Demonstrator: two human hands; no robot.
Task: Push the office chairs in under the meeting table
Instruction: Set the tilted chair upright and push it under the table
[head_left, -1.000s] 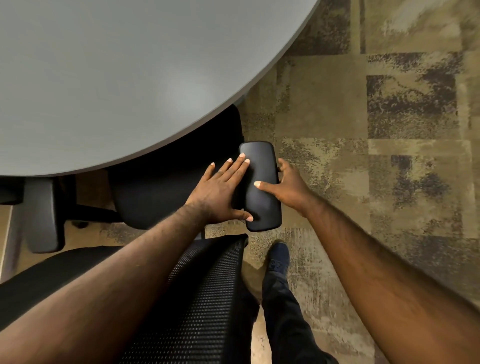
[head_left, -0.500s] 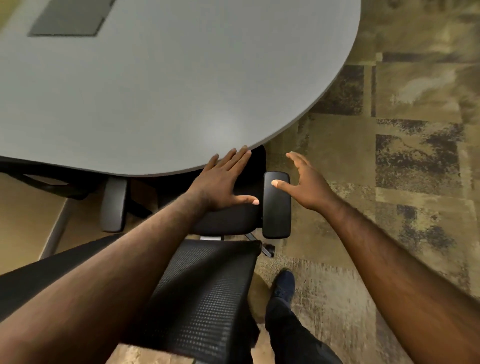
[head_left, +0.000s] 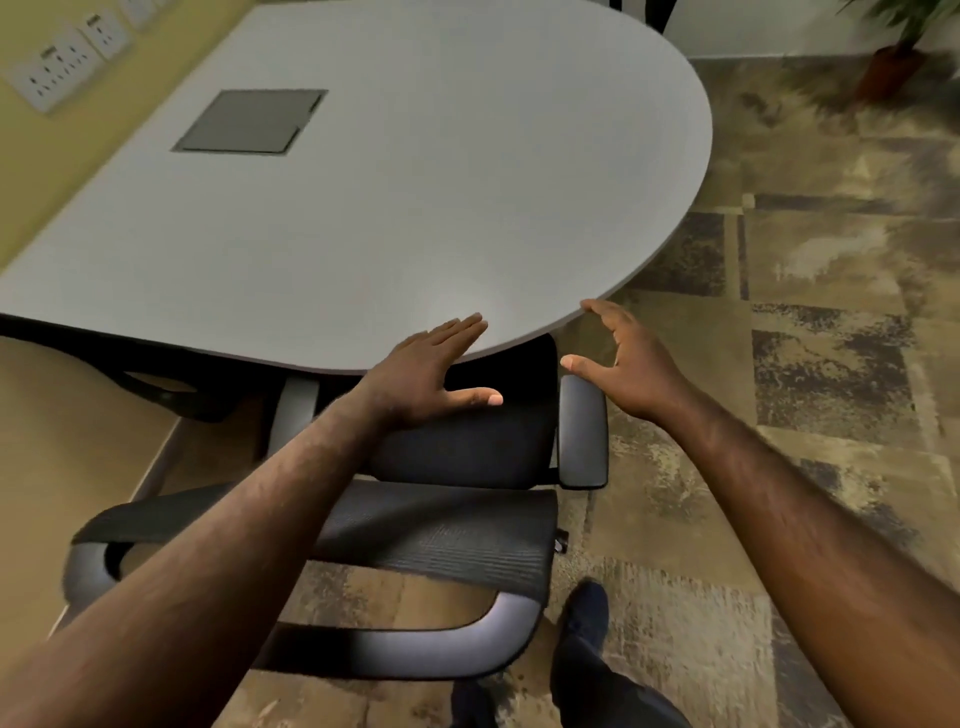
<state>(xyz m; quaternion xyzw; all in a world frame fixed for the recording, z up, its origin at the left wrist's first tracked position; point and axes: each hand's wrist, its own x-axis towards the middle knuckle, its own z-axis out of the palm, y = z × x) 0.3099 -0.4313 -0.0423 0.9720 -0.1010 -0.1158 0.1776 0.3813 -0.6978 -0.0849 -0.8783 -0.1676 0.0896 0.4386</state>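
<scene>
Patchwork carpet (head_left: 810, 270), yellow wall (head_left: 31, 156), wall sockets (head_left: 57, 73)

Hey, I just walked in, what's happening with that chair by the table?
A person is standing behind a black office chair at a grey meeting table. The front of the seat is already under the table's rounded end; the back and armrests remain outside. Both hands are open and gripping nothing: the left hand is spread flat over the seat by the table edge, and the right hand is above the chair's right armrest, apparently clear of it.
</scene>
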